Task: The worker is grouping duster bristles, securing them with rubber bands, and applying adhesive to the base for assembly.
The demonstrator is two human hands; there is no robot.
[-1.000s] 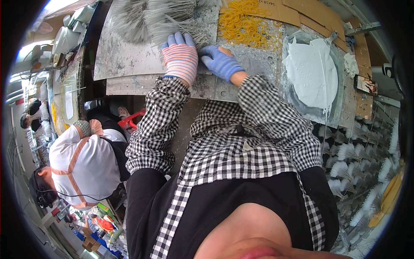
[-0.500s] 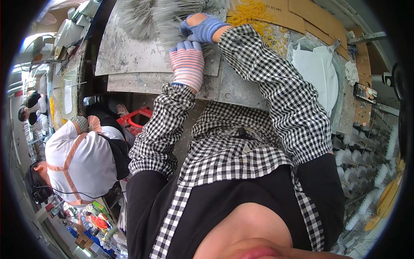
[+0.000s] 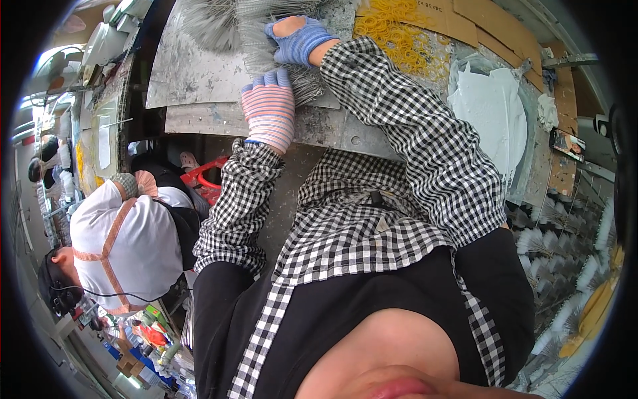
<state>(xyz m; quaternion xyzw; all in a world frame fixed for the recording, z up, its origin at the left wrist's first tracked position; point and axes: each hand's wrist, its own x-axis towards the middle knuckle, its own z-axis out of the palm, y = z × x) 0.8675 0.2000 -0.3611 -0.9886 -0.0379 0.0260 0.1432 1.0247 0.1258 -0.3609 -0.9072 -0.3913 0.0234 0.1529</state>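
Note:
A bundle of grey-bristled wire brushes [image 3: 256, 43] lies on the metal sheet at the table's near side. Their thin wire ends [image 3: 307, 86] fan out between my two hands. My left hand [image 3: 269, 110], in a pink-striped glove with blue fingertips, is closed at the near end of the bundle, its fingers together and curled over it. Above it and to the right, my right hand [image 3: 302, 41] wears a blue glove with a bare patch on its back. Its fingers curl down round the bristles, and their tips are hidden.
Yellow rubber bands [image 3: 399, 33] lie in a heap at the far right, beside cardboard [image 3: 505, 43]. Thick white paste [image 3: 488, 100] covers a board on the right. A phone [image 3: 568, 144] stands at the right edge. To my left a co-worker [image 3: 129, 246] sits near a red stool [image 3: 212, 176].
Both hands have shifted left, the left one also slightly nearer to me. More wire ends now show between them. The view has moved a little.

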